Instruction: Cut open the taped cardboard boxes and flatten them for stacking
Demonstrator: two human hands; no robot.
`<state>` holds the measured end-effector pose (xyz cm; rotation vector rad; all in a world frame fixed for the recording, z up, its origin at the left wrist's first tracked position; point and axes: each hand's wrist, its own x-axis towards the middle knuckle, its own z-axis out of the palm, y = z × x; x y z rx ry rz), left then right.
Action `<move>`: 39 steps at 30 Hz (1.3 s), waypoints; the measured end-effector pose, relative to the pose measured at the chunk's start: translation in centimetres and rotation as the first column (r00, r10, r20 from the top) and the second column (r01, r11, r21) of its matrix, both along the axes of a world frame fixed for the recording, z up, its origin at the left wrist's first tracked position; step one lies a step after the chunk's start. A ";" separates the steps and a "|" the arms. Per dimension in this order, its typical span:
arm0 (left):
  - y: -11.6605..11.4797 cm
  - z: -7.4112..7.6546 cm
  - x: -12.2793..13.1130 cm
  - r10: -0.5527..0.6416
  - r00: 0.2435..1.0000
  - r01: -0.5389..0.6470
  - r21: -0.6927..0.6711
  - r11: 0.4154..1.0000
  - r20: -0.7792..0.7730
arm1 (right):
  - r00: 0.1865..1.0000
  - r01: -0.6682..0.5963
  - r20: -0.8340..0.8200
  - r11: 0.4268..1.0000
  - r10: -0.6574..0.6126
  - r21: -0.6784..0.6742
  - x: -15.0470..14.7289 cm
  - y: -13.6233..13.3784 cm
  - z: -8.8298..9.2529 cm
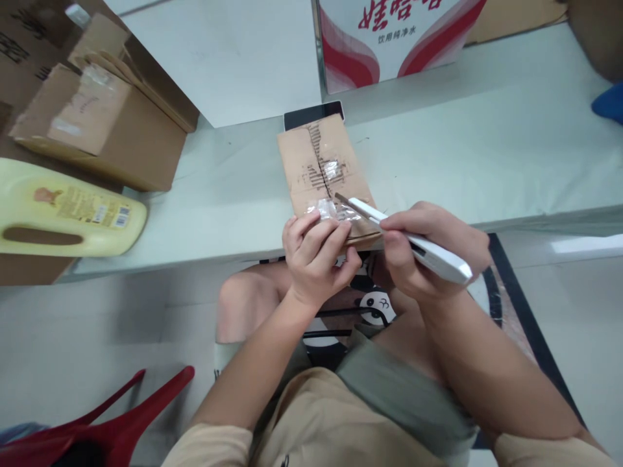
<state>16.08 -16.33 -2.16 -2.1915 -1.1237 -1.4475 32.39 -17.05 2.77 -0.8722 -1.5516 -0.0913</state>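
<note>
A small flat cardboard box [299,159] with black printing and clear tape [332,170] lies at the table's front edge. My left hand [314,256] grips its near end, fingers bent over the top and the tape there. In my right hand [428,233] is a white utility knife [445,263], closed in the fingers. Its blade points left and away from me, with the tip over the box's middle near the tape. I cannot tell whether the tip touches the cardboard.
A phone-like black slab [311,115] lies just behind the box. Cardboard cartons [146,136] and a yellow jug [111,220] stand at left. A white panel [233,65] and a red-and-white carton [399,48] are at the back of the table [467,155]. A red chair [141,408] is lower left.
</note>
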 end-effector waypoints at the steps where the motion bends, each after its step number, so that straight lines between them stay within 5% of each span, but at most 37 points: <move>1: 0.0 0.0 0.1 0.005 1.000 -0.005 -0.002 1.000 0.004 | 1.000 -0.001 0.020 1.000 0.001 0.008 -0.1 0.0 0.1; 25: -0.1 0.0 0.3 0.027 0.999 -0.027 -0.024 0.999 0.019 | 0.968 0.029 0.250 0.998 -0.013 -0.064 -1.2 -1.4 1.0; 39: 0.7 -0.4 0.5 0.005 0.996 -0.008 0.029 1.000 0.095 | 0.988 0.028 0.152 0.989 -0.006 -0.142 -1.2 -1.2 0.8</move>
